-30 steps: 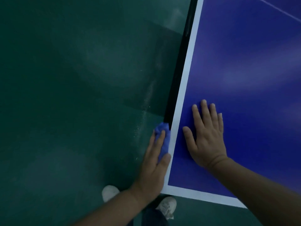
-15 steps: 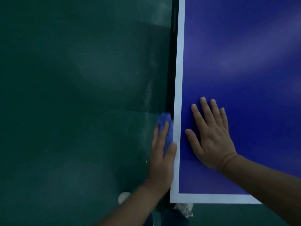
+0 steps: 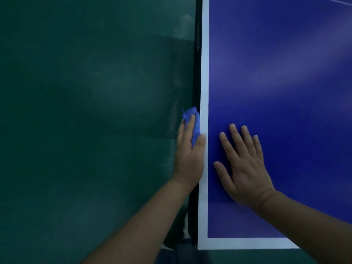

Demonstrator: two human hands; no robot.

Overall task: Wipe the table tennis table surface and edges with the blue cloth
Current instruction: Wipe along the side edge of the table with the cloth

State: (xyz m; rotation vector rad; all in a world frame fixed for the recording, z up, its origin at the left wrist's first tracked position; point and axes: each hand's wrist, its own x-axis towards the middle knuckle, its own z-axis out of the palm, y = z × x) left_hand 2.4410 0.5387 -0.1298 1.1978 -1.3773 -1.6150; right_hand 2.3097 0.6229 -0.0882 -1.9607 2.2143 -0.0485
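The blue table tennis table point(image 3: 285, 82) with its white border line fills the right half of the head view. Its dark side edge point(image 3: 196, 73) runs straight up the middle. My left hand point(image 3: 188, 155) holds the crumpled blue cloth point(image 3: 192, 119) against that side edge, fingers along the outside and thumb up on the white line. The cloth shows above and between my fingers. My right hand point(image 3: 242, 164) lies flat on the blue surface with its fingers spread, a little to the right of the left hand.
Dark green floor point(image 3: 85, 121) covers the left half, with pale dust specks near the table's edge. The table's near corner point(image 3: 202, 244) is at the bottom centre. My dark trousers and a bit of shoe show just below it.
My left hand has slid the cloth further away from me along the side edge. The view has turned, so the edge now runs vertical. My right hand stays flat on the surface.
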